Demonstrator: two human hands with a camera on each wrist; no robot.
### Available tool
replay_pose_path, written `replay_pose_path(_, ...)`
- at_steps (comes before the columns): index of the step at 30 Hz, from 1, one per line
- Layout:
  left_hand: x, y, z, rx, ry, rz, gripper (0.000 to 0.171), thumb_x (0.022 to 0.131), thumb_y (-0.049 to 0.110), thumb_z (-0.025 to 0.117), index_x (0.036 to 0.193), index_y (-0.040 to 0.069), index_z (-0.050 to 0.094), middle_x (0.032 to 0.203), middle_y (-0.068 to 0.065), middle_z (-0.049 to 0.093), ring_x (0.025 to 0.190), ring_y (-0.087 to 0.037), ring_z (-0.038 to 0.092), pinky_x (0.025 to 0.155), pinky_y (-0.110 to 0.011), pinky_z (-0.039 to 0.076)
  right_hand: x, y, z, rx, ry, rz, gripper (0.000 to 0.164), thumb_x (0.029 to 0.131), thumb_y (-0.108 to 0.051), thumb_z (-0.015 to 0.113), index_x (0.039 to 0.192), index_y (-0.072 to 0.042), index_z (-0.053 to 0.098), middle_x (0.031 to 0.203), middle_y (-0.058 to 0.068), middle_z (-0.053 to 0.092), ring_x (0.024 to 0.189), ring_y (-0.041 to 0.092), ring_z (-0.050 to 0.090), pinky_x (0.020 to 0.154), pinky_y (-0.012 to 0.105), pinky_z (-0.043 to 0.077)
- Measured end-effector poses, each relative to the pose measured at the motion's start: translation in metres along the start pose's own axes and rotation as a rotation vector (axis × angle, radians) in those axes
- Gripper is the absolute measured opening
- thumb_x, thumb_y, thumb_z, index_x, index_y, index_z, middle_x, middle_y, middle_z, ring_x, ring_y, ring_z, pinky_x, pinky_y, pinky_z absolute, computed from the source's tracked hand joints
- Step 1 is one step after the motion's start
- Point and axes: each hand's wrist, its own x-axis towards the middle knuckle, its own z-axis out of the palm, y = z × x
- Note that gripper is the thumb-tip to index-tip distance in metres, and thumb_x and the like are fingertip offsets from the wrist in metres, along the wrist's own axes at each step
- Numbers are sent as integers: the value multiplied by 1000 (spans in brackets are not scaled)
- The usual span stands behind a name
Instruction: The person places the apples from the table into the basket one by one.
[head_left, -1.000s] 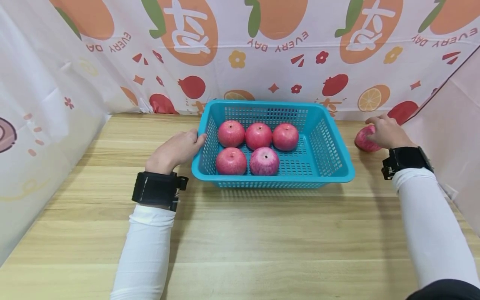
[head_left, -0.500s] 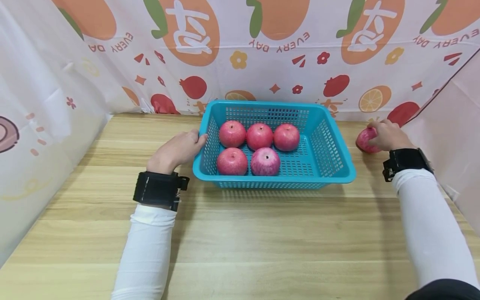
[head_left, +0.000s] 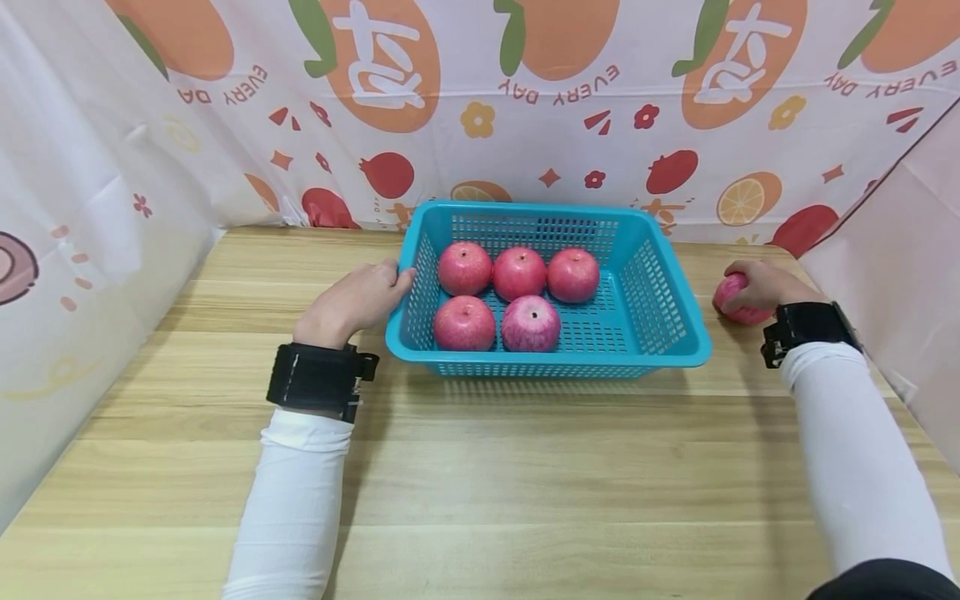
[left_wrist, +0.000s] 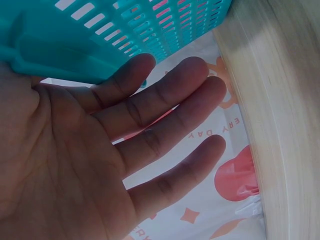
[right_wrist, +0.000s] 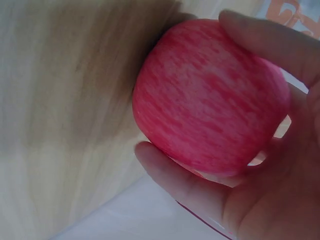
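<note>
A blue plastic basket (head_left: 547, 358) sits on the table with several red apples (head_left: 519, 273) inside, one of them paler and streaked (head_left: 530, 323). My left hand (head_left: 352, 304) holds the basket's left rim, thumb over the top. In the left wrist view its other fingers (left_wrist: 170, 120) reach out loosely along the outside wall. To the right of the basket, my right hand (head_left: 768, 285) grips a streaked red apple (right_wrist: 210, 97) between thumb and fingers. Whether this apple touches the table cannot be told.
Wooden table (head_left: 555, 483) spreads out in front of the basket. A fruit-printed cloth (head_left: 555, 125) hangs close behind it. A pale side wall (head_left: 900, 250) stands near my right hand. The basket's right end holds no apple.
My right hand has closed further round the apple and moved slightly toward me, the apple shifting with it. My left hand and the basket stay put.
</note>
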Motion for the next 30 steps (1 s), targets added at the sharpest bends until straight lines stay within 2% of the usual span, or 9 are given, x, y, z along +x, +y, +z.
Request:
replay_pose_path(7, -1, -1, -1, -5, -12, 4, 50, 98, 35, 30, 123, -6, 40, 99, -19, 56, 91, -29, 51, 81, -49, 45, 1, 0, 2, -7, -4, -25, 62, 77, -24, 67, 125, 3, 38, 107, 32, 41, 95, 48, 33, 74, 57, 46)
replay_pose_path(20, 1, -1, 0, 6, -6, 0, 50, 97, 36, 30, 123, -5, 41, 96, -17, 56, 89, -28, 50, 79, -47, 45, 0, 1, 2, 21, -30, 22, 65, 78, -26, 67, 127, 1, 33, 109, 33, 32, 96, 50, 29, 75, 59, 45)
replay_pose_path(30, 0, -1, 0, -22, -23, -9, 49, 98, 35, 31, 125, -5, 39, 105, -19, 55, 93, -29, 50, 84, -50, 45, -1, 0, 1, 63, 42, -21, 69, 77, -26, 69, 129, 2, 33, 113, 32, 37, 96, 48, 33, 73, 57, 48)
